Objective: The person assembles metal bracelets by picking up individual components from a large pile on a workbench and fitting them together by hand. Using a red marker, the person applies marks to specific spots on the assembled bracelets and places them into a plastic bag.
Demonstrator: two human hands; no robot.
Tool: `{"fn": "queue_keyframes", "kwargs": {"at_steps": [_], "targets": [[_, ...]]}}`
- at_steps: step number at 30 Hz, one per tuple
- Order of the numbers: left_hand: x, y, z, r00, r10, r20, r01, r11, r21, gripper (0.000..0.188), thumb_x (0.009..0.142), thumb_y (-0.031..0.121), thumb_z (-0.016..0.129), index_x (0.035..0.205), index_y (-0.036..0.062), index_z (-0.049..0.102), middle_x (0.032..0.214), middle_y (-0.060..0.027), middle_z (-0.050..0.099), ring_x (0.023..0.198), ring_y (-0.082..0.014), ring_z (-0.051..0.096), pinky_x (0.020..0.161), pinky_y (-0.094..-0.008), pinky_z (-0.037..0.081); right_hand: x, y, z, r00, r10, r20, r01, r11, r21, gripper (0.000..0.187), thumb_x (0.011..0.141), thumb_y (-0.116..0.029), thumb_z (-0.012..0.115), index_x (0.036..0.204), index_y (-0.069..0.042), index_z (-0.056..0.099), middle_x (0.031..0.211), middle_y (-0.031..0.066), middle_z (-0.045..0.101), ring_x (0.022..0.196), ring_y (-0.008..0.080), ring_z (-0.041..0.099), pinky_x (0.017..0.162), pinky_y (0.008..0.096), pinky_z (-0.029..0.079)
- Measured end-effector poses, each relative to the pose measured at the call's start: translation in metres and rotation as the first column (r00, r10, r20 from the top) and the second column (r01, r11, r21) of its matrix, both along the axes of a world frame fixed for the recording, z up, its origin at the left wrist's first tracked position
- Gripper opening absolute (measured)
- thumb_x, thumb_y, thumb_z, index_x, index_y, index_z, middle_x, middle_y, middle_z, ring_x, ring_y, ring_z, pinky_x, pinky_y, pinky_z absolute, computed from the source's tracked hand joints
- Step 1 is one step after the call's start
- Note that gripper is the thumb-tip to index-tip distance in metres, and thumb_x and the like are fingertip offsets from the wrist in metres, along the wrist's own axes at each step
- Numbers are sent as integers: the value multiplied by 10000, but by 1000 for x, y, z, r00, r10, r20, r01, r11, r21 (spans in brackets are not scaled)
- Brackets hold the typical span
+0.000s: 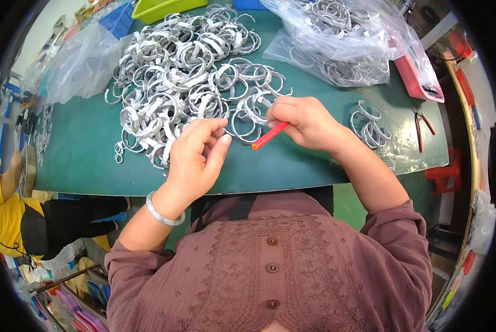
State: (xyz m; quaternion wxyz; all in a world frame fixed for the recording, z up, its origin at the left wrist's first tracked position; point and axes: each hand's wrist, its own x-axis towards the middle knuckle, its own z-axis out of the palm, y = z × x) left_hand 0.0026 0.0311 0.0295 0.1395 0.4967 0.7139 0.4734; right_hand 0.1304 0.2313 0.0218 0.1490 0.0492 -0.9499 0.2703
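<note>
A large heap of grey-white open metal rings, like cuff bracelets (pixel 176 72), covers the middle of the green table (pixel 104 171). In my right hand (pixel 306 122) is a red rod-like tool handle with an orange end (pixel 269 136); its working end is hidden in my fist. My left hand (pixel 192 157) is held at the heap's near edge, fingers curled and thumb close to them. Whatever those fingers hold, if anything, is hidden. Loose rings lie just beyond both hands. Beside my right forearm rest a few separate rings (pixel 370 126).
Pliers with red handles (pixel 419 130) lie at the right. Clear bags of rings (pixel 336 50) and a pink basket (pixel 417 83) are at the far right. A plastic bag (pixel 84 63) and a green tray (pixel 165 8) stand behind. A person in yellow (pixel 15 216) works at left.
</note>
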Motion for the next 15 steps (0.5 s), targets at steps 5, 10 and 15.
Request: {"fn": "queue_keyframes", "kwargs": {"at_steps": [5,10,15], "targets": [[-4,12,-10,921,-13,389,11,1000,7,352,849,71,503,1186,-5,437,983,-59,530,761,-92,537,673,-217,450,-10,0,-6,999,6,-54,-2,996,87,202,658,-8,550,843,-88,542,770,56,550,723,275,557,585,373,444],[-9,22,-15,962,7,274,-31,996,86,419,849,13,469,1251,-26,353,1150,-99,435,855,-113,524,733,-252,460,-19,2,-14,980,30,-198,34,948,316,178,648,-43,547,816,-102,537,744,27,526,679,222,556,563,347,445],[-10,30,-11,952,51,303,-97,985,142,440,848,20,479,1262,-34,338,1151,-99,438,847,-112,520,712,-243,463,-24,0,-9,949,70,-307,58,920,388,143,646,-84,549,785,-111,532,729,18,506,651,198,541,548,326,440]]}}
